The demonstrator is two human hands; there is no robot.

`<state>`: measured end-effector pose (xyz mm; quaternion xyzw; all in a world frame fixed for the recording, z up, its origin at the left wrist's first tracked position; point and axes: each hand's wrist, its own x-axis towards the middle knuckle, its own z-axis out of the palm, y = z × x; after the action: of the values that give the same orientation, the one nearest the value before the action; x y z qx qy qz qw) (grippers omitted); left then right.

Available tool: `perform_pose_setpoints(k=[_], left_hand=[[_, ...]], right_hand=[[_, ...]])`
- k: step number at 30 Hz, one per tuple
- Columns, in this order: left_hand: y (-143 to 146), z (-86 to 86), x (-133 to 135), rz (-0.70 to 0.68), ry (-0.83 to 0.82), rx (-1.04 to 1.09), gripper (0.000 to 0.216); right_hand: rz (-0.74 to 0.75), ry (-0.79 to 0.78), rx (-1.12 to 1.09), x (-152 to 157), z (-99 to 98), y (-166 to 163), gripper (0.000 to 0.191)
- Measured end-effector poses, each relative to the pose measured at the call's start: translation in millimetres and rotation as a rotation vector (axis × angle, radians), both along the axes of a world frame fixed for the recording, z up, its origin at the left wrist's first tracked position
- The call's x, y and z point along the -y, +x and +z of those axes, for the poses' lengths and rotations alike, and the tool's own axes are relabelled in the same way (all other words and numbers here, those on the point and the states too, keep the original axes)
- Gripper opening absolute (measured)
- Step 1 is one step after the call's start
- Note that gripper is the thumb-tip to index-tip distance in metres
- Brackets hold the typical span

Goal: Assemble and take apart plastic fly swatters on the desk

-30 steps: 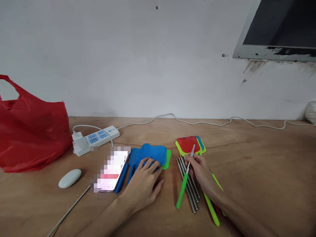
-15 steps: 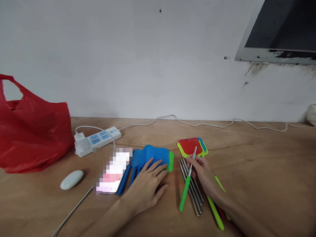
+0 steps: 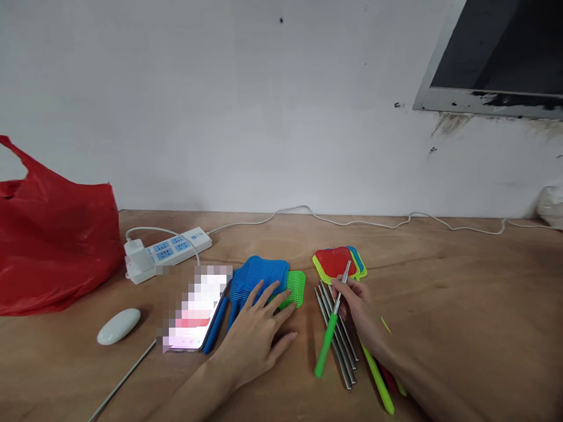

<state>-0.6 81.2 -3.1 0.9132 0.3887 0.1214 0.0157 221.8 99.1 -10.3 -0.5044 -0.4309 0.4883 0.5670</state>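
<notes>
My left hand (image 3: 257, 334) lies flat with fingers spread on a pile of blue mesh swatter heads (image 3: 259, 274); a green mesh head (image 3: 294, 286) sticks out at the pile's right. My right hand (image 3: 358, 308) pinches a metal rod with a green handle (image 3: 331, 331), its tip pointing toward a stack of red, yellow and blue mesh heads (image 3: 336, 262). Several bare metal rods (image 3: 336, 340) lie under that hand. Green handles (image 3: 377, 378) rest beneath my right forearm.
A phone (image 3: 196, 313) with a lit screen lies left of the blue pile, beside blue handles (image 3: 217, 322). A white power strip (image 3: 165, 249), a white mouse (image 3: 118, 326), a red plastic bag (image 3: 53, 234) and a white cable (image 3: 373, 221) sit on the wooden table (image 3: 461, 293).
My left hand has slid the blue mesh heads a little to the left, uncovering more of the green one. My right hand keeps the rod in about the same place.
</notes>
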Motion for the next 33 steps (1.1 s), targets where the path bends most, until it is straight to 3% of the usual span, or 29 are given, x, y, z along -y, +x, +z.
perform_pose_setpoints(k=[7,13,15,20,29,33], left_hand=[[6.1,-0.3,2.3,-0.114,-0.087,0.158,0.039],[4.9,-1.1,-0.5,0.043,-0.012,0.148,0.027],[4.1,-1.1,-1.2,0.04,-0.024,0.151,0.026],[5.5,-1.2,0.7,-0.036,-0.062,0.201,0.029],[2.7,2.5,0.9,0.055,-0.042,0.132,0.025],[5.3,0.3,4.4,0.09,-0.084,0.22,0.028]], right_hand=[[-0.069,0.026,-0.081,-0.5,-1.7,3.3,0.045],[-0.096,0.007,-0.062,1.2,1.6,4.0,0.043],[-0.088,-0.001,-0.049,2.2,3.5,2.9,0.043],[-0.051,-0.01,-0.034,2.8,6.1,1.8,0.043],[0.069,-0.091,-0.039,2.0,4.5,-0.2,0.047],[0.176,-0.134,-0.007,2.0,-2.5,-0.3,0.047]])
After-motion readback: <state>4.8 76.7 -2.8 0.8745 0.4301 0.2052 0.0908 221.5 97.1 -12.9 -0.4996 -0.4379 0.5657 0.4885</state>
